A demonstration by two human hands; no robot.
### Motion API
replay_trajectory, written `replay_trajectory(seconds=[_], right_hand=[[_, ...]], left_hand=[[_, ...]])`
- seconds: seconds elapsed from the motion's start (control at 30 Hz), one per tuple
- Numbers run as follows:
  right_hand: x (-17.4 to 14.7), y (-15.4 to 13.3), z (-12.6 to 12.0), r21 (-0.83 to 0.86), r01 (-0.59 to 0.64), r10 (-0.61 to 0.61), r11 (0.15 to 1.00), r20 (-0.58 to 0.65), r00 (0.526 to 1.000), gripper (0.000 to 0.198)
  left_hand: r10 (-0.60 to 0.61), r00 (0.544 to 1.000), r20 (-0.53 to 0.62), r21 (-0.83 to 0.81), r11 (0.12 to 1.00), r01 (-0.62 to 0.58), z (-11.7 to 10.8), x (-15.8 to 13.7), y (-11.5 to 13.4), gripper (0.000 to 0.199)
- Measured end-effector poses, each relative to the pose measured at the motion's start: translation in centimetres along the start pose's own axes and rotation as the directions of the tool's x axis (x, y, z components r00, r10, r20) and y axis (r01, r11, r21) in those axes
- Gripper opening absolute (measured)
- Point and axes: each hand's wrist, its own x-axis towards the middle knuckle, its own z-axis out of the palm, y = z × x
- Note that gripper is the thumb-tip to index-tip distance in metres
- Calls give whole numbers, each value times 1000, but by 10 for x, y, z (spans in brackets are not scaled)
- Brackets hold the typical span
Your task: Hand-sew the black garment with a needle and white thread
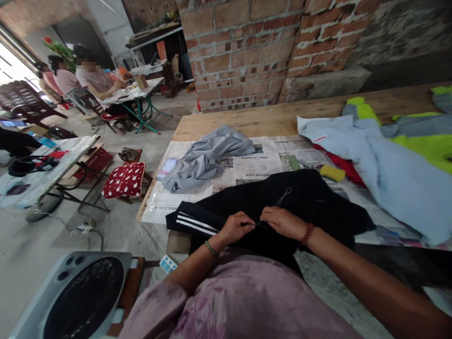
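A black garment (243,200) with white stripes lies bunched over the table's near edge. My left hand (238,227), wearing a green bracelet, is closed in a pinch on a fold of this cloth. Close beside it, the fingers of my right hand (284,221) are pinched together at the same cloth; a red beaded bracelet circles that wrist. A tiny thin glint shows between the two sets of fingertips, too small to name. Just behind my right hand, a loop of pale thread (285,195) lies on the black cloth.
Newspaper (252,165) covers part of the wooden table (219,123). A grey garment (212,153) is at the left, a pale blue garment (377,160) and yellow object (332,173) at the right. A fan-like appliance (88,296) and red cushioned stool (124,181) stand left. People sit farther back.
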Motion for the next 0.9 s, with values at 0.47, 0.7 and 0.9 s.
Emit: replay_trajectory(seconds=[0.47, 0.7, 0.9], right_hand=[[1, 2, 7, 45, 33, -34, 998, 27, 999, 30], [4, 4, 5, 33, 35, -35, 999, 9, 999, 29], [5, 1, 9, 70, 61, -63, 996, 26, 998, 31]], left_hand=[[11, 999, 44, -14, 1000, -11, -2, -1, 3, 11], [11, 999, 38, -30, 999, -10, -2, -1, 1, 11], [3, 999, 46, -42, 999, -1, -1, -1, -1, 11]])
